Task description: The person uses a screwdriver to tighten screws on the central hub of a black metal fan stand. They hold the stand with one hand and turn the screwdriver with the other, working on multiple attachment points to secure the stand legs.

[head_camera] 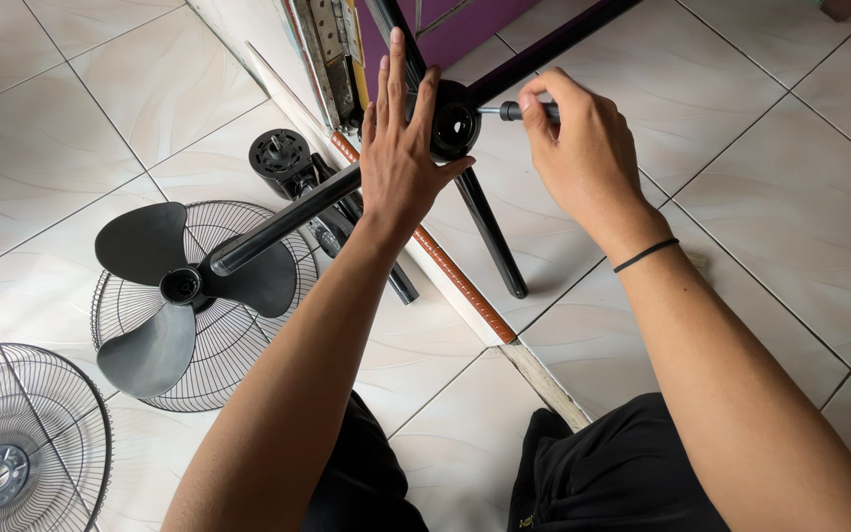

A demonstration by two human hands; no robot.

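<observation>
Over the tiled floor (760, 197), the flat-open left hand (401, 163) steadies the black hub (453, 123) while the right hand (578, 148) grips a screwdriver (514, 110) beside it.

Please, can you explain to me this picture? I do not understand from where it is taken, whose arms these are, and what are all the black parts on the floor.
The single picture comes from a camera worn on a person's head, looking down at their own two bare arms. The person sits on a tiled floor; their dark shorts show at the bottom.

The left hand lies flat, fingers spread, against the round black hub where the legs of a fan stand meet. The right hand has its grip on a screwdriver, whose tip points into that hub. One black leg reaches toward the person.

On the floor to the left lie a grey three-blade fan propeller resting on a wire grille, a second grille at the corner, and a black motor part.
</observation>
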